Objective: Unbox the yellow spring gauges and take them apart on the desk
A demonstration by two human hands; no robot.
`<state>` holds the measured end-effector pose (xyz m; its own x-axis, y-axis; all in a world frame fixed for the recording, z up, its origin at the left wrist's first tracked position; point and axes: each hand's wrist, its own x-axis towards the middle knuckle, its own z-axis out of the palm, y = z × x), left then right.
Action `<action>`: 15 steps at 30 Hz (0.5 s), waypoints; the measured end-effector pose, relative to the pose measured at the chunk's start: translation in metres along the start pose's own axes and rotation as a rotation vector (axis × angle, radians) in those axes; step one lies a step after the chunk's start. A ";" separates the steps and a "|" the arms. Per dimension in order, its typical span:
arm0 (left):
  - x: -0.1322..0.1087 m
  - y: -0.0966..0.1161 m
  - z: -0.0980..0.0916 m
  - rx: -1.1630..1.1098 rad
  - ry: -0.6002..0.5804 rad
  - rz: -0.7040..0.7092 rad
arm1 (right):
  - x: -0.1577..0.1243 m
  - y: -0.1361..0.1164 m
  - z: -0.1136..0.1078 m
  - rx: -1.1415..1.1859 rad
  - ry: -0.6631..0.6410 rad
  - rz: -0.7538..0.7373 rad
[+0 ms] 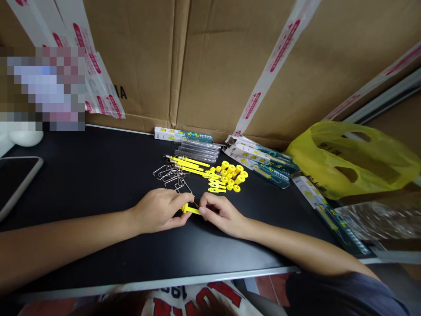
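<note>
A yellow plastic strip (193, 210) with a wider collar at its left end is held between my two hands near the front middle of the table. My left hand (164, 210) pinches the collar end between thumb and fingers. At the other end, my right hand (223, 214) is closed on the tip, and a thin wire-like piece runs up beside the strip. Just beyond my hands lie bent metal hooks (173, 175) in a tangle. Yellow rods with metal ends (189, 164), small flat yellow pieces (217, 184) and round yellow caps (231, 168) are spread behind them.
Clear plastic tubes (197, 151) lie before a printed box (182, 134). More printed boxes (259, 160) are stacked right, near a yellow plastic bag (315, 153); another box (329, 215) rests near the right edge. A phone (19, 180) is left. Taped cardboard (223, 66) stands behind.
</note>
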<state>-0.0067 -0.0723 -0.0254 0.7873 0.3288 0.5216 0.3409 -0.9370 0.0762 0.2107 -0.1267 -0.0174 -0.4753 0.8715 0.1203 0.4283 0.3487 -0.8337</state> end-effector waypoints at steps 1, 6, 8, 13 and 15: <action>0.000 0.000 0.000 0.004 -0.007 -0.010 | 0.000 0.000 0.000 0.003 0.004 0.002; 0.001 0.000 -0.001 -0.024 -0.012 -0.002 | 0.000 -0.001 0.001 0.071 0.012 0.037; 0.002 0.000 -0.002 -0.025 -0.013 0.044 | 0.001 0.000 0.001 0.184 0.027 0.063; 0.004 0.000 -0.002 0.036 -0.026 0.145 | 0.006 0.000 -0.003 0.325 0.000 0.081; 0.004 0.000 -0.002 0.045 -0.023 0.183 | 0.007 -0.001 -0.005 0.265 -0.053 0.074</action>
<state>-0.0047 -0.0716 -0.0213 0.8495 0.1566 0.5038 0.2135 -0.9753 -0.0568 0.2111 -0.1190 -0.0133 -0.4924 0.8698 0.0311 0.2510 0.1761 -0.9518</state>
